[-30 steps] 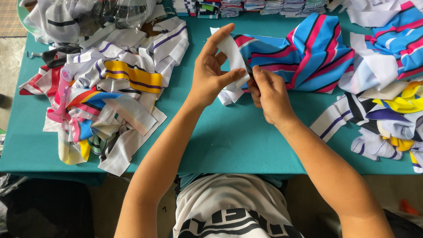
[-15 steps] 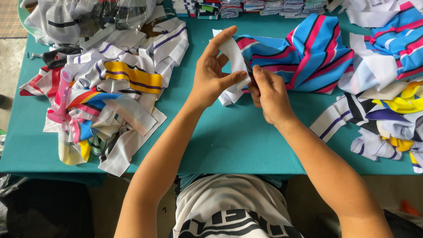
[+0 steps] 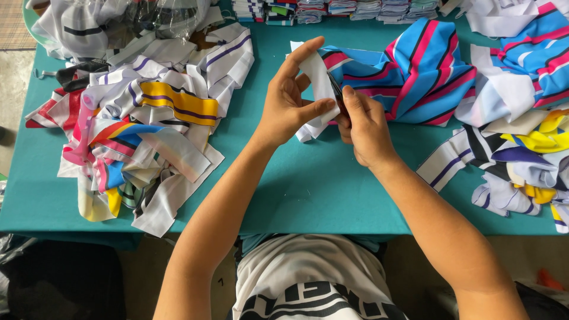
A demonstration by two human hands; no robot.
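Note:
My left hand holds up the white edge of a fabric piece between thumb and forefinger, above the teal table. That white strip belongs to a blue, pink and white striped garment lying behind it. My right hand is closed around a small dark tool, pressed against the white strip right beside my left thumb. What the tool is cannot be made out, since most of it is hidden by my fingers.
A heap of striped fabric strips fills the left of the table. More fabric pieces lie at the right. Folded stacks line the far edge, and a plastic-wrapped bundle sits at the far left.
Both hands have stayed in nearly the same place. The left hand's fingers have shifted slightly on the white strip.

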